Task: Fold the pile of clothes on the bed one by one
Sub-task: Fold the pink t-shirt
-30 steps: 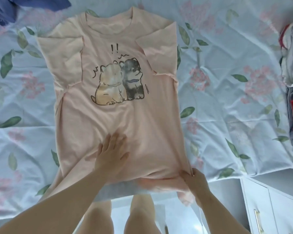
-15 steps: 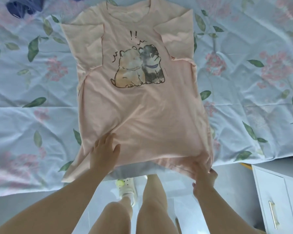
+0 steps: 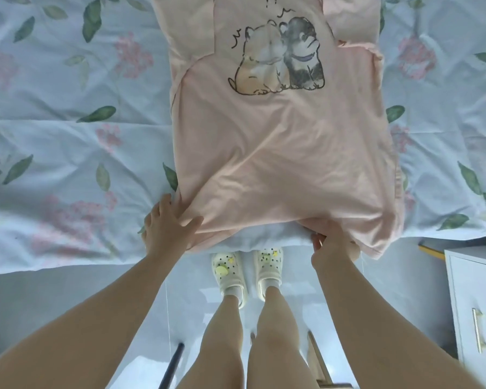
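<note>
Observer: Entry, one garment in work. Pink T-shirt (image 3: 278, 153) lies print-up on the bed (image 3: 68, 141), its hem reaching the near edge and hanging slightly over. Sleeves?

Recorder: Both look turned in over the chest. The body is not yet folded and lies flat at full length, with some slack ripples near the hem.

Observer: Hands?

Recorder: Left hand (image 3: 166, 228) has its fingers spread, resting flat on the hem's left corner with the thumb on the cloth. Right hand (image 3: 331, 242) is curled, pinching the hem toward its right corner, with cloth draped over the knuckles.

Observer: Progress estimate?

Recorder: Judgement only. This shirt is partway done: the side folds appear to be in and the bottom-to-top fold is pending. Hands at both hem corners fit that step. Neither the rest of the pile nor any finished stack is in view, so the count of garments done or left cannot be told.
</note>
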A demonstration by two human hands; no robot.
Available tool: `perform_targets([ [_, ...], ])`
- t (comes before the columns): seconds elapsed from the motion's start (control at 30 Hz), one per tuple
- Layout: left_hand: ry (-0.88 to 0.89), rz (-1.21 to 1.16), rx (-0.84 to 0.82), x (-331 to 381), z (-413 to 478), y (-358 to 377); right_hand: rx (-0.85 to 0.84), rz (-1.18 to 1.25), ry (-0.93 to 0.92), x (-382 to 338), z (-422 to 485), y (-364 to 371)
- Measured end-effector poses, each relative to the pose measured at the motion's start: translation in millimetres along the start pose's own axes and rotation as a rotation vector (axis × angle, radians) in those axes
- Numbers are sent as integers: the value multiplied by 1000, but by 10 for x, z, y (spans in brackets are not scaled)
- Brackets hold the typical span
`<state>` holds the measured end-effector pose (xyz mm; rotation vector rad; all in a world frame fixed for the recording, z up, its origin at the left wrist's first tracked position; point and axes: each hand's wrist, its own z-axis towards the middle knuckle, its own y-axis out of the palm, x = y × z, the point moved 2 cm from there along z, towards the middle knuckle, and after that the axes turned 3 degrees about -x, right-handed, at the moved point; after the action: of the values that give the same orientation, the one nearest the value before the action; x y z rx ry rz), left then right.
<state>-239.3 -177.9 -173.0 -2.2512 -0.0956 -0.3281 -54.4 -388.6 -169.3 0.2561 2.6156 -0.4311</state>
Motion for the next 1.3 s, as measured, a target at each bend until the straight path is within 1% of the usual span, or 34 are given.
perform_targets([
  [0.13, 15, -193, -135, 5, 29, 21, -23, 10, 143, -37, -21, 83],
  [0.23, -22, -337, -245, 6, 21, 19, -128, 26, 189, -45, -4, 158],
  [0.3, -49, -483, -300, -9, 23, -22, -161, 48, 198, -50, -21, 204],
  [0.4, -132, -759, -382, -60, -26, -132, -156, 114, 195, -74, -49, 209],
  [0.43, -151, -820, -407, -78, -51, -165, -140, 143, 189, -86, -55, 185],
  [0.5, -174, -857, -431, -114, -83, -216, -73, 143, 175, -95, -60, 77],
  [0.57, -197, -801, -406, -159, -103, -248, 53, 31, 182, -70, -76, -84],
  [0.63, -184, -613, -336, -219, -108, -248, 158, -61, 180, -24, -94, -223],
  [0.67, -157, -485, -295, -255, -110, -237, 181, -97, 153, -7, -84, -271],
  [0.73, -104, -228, -235, -339, -107, -207, 205, -204, 56, -2, -83, -315],
  [0.77, -103, -153, -233, -381, -100, -189, 215, -271, 6, 0, -73, -320],
  [0.83, -148, -124, -273, -444, -71, -151, 238, -463, -120, -21, -76, -319],
  [0.9, -173, -152, -294, -470, -31, -104, 181, -691, -339, -61, -114, -237],
  [1.0, -162, -184, -225, -451, 30, -43, -13, -1140, -758, -120, -192, 77],
  [1.03, -172, -189, -200, -438, 44, -29, -75, -1262, -873, -137, -213, 187],
  [1.07, -188, -199, -176, -423, 58, -20, -135, -1381, -938, -144, -221, 270],
  [1.1, -205, -211, -152, -411, 70, -15, -206, -1503, -942, -136, -204, 311],
  [1.17, -225, -219, -120, -377, 93, -9, -356, -1712, -823, -67, -158, 265],
  [1.2, -230, -220, -115, -359, 98, -5, -408, -1751, -756, -17, -140, 190],
  [1.23, -236, -224, -110, -336, 102, -1, -422, -1743, -713, 19, -125, 103],
  [1.3, -249, -248, -99, -290, 107, -1, -361, -1614, -663, 2, -160, -17],
])
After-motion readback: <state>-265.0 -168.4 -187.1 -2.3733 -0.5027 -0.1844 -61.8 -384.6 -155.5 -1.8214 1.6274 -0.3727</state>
